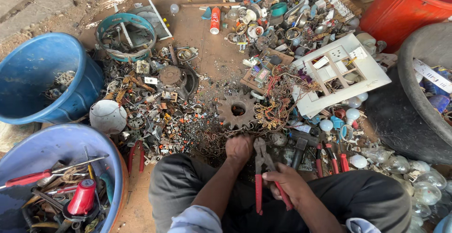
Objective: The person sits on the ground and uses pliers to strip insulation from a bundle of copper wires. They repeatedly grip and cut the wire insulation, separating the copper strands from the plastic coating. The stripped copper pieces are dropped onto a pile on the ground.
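Pliers (pixel 262 167) stand near upright in view, red handles toward the person, jaws pointing away at the rusty gear (pixel 238 110) — the right hand (pixel 288 182) is clamped on the handles, just above the lap. The left hand (pixel 239 149) is closed in the scrap beside the jaws; on what, I cannot tell. Near tub (pixel 56 143) holds tools — far tub (pixel 28 63) a little scrap.

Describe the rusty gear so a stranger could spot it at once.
Start at the white plastic switch frame right of centre, then look left and down across the tangle of wires. The rusty gear lies flat on the ground there, above the left hand. Only it is brown, round and toothed, with a centre hole.
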